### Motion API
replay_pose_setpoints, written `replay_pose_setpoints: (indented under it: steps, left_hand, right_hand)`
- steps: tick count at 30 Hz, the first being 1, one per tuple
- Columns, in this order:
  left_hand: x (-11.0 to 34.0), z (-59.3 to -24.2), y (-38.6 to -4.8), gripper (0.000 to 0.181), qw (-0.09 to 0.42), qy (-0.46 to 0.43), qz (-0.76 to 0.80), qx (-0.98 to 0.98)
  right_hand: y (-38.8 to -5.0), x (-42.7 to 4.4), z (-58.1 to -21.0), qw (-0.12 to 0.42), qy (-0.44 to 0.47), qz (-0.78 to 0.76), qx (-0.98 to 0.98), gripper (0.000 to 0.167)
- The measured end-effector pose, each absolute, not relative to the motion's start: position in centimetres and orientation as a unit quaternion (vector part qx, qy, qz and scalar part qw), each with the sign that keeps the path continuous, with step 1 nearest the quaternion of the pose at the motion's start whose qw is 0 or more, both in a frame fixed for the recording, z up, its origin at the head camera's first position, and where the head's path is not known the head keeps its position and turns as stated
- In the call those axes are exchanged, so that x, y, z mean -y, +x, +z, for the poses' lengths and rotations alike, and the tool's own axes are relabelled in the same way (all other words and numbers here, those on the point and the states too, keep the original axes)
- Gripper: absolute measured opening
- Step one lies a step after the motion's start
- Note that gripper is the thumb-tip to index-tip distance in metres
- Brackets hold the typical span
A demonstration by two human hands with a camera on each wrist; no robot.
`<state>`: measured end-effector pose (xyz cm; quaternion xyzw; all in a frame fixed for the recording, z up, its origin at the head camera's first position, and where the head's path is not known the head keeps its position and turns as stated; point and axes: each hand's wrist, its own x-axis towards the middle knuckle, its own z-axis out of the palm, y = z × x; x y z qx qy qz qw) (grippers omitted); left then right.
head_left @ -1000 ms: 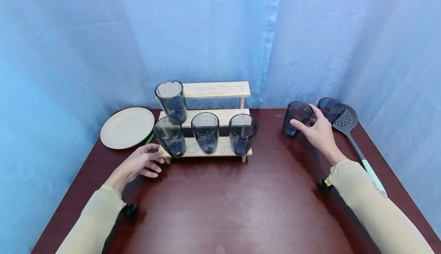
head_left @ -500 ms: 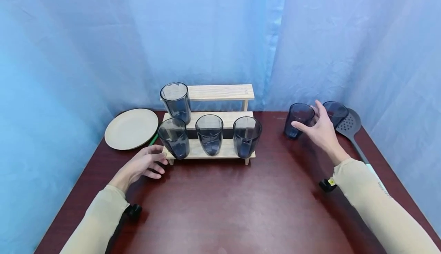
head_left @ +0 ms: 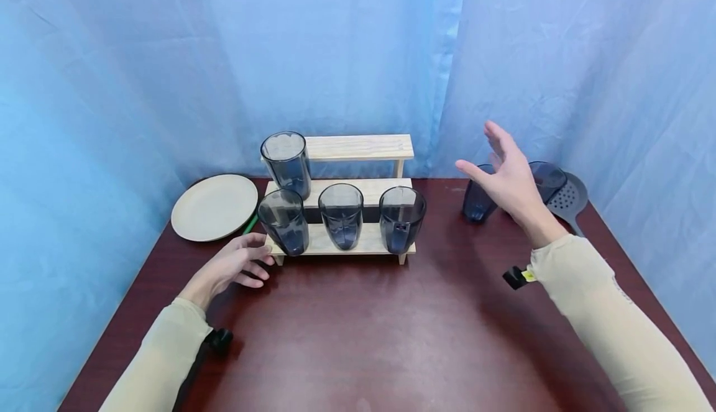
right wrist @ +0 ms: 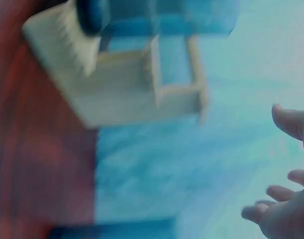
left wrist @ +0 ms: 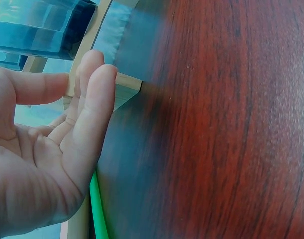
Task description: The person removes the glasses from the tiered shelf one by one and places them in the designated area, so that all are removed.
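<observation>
My left hand (head_left: 232, 263) is at the left end of a small three-tier wooden rack (head_left: 358, 146); the thumb and a finger hold the corner of its lowest shelf, while the other fingers hang loosely below. On that shelf stand three smoky glass tumblers: a left tumbler (head_left: 284, 222), a middle tumbler (head_left: 342, 216) and a right tumbler (head_left: 401, 219). Another tumbler (head_left: 286, 166) stands on the middle tier at left. My right hand (head_left: 509, 179) is in the air with fingers spread, holding nothing. It partly covers a dark tumbler (head_left: 475, 204) on the table and another tumbler (head_left: 548, 179) beside it.
A cream plate (head_left: 214, 207) lies left of the rack, with a green strip (head_left: 250, 224) beside it. At the right lies a grey slotted turner (head_left: 569, 201), its handle hidden by my sleeve. Blue curtains (head_left: 335, 45) enclose the dark red table (head_left: 358, 337).
My right hand has let go of the dark tumbler and lifted up, its fingers spreading. That tumbler stays on the table. The left hand keeps its place at the rack's corner.
</observation>
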<state>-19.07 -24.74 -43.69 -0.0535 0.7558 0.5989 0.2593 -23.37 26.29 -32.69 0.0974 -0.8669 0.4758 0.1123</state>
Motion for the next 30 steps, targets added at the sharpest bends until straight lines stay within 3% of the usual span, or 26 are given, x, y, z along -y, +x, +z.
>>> replay_pose_setpoints:
  steps: [11, 21, 30]
  left_hand:
    - [24.9, -43.7, -18.5, 0.055, 0.257, -0.059, 0.603, -0.753]
    - [24.6, -43.7, -19.5, 0.057, 0.249, -0.053, 0.606, -0.754]
    - [23.5, -44.7, -19.5, 0.054, 0.261, -0.051, 0.611, -0.746]
  right_hand:
    - [-24.4, -17.4, -27.6, -0.021, 0.226, 0.497, 0.837, 0.092]
    - [-26.4, -10.7, -25.3, -0.085, 0.273, 0.527, 0.800, 0.094]
    - [-27.3, -7.4, -25.9, -0.123, 0.265, 0.510, 0.809, 0.101]
